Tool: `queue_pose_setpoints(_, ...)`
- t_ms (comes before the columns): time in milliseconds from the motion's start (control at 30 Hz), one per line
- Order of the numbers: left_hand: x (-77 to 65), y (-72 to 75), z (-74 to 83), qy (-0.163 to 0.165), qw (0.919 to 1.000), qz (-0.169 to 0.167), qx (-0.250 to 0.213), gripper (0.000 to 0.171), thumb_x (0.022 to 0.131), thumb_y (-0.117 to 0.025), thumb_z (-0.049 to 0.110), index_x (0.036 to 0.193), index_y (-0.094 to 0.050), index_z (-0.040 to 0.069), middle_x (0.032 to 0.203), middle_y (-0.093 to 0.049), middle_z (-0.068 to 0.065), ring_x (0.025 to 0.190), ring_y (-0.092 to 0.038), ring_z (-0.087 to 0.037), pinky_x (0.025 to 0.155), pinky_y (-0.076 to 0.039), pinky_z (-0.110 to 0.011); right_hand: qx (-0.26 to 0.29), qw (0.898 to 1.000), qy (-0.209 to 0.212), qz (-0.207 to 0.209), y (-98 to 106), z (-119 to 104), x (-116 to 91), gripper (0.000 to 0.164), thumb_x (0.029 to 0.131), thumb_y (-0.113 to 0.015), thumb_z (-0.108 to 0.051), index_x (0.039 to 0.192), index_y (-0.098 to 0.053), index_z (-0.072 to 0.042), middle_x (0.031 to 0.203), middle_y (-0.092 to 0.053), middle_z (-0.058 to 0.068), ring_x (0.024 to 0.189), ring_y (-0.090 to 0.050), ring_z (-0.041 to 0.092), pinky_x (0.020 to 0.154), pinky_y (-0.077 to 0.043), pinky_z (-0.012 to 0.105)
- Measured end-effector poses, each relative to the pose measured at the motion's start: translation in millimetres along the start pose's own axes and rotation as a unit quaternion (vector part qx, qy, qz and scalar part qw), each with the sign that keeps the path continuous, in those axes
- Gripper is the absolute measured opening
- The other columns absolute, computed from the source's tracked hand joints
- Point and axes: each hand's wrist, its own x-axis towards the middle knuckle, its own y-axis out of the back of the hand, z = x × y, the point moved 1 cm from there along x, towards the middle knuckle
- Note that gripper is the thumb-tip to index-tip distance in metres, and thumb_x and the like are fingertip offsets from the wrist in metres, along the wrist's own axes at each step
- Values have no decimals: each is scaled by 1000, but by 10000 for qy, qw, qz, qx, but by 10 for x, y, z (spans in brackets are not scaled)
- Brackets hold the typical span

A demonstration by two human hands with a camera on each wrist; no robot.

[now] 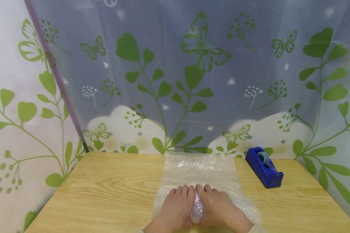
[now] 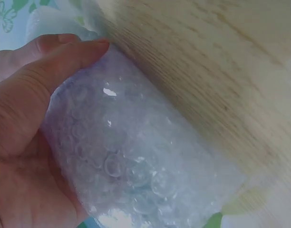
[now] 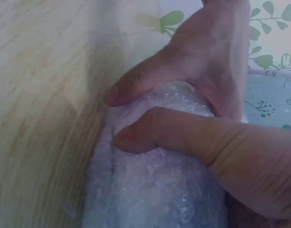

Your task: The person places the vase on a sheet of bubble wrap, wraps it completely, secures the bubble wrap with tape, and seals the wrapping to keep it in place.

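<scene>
Across the near part of one bubble-wrap sheet (image 1: 199, 173): left hand (image 1: 176, 205), one wrapped bundle (image 1: 196, 212), right hand (image 1: 217, 205); both hands grip the bundle. Right of the sheet, on one tabletop (image 1: 116, 181): one blue tape dispenser (image 1: 261, 171), one tape roll (image 1: 263, 157) fitted.

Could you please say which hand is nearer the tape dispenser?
The right hand; the left hand, across the wrapped bundle, is farther from the dispenser.

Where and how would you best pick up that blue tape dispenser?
Probably from above with the right hand, once free, as it is nearer: thumb and fingers across the long sides of the tape dispenser. The body is long and narrow, upright on the table, and apart from the bubble wrap.
</scene>
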Motion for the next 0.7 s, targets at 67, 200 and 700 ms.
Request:
queue_pose_setpoints(67, -9, 0, 3, 28, 9999, -25, -154, 77, 50, -82, 43, 109, -48, 6, 85, -46, -1, 77, -50, -14, 66, -45, -26, 59, 9999, 14, -100, 20, 6, 5, 85, 52, -83, -45, 119, -47, -6, 92, -52, 7, 75, -56, 25, 56, -49, 41)
queue_pose_setpoints(200, -22, 4, 9, 64, 9997, 64, -209, 76, 48, -82, 45, 106, -48, 7, 82, -47, -1, 74, -51, -15, 62, -45, -27, 237, 9991, 40, -349, 64, 14, 19, 77, 49, -84, -38, 110, -47, -10, 86, -49, 2, 68, -54, 22, 52, -47, 39)
queue_pose_setpoints(700, 6, 75, 14, -47, 9964, -602, -590, 89, 56, -75, 69, 112, -49, 5, 94, -55, -4, 84, -56, -17, 69, -48, -29, 531, 9929, 39, -1068, 135, 48, 27, 73, 48, -84, -34, 107, -44, -15, 85, -48, -2, 67, -52, 14, 53, -47, 36)
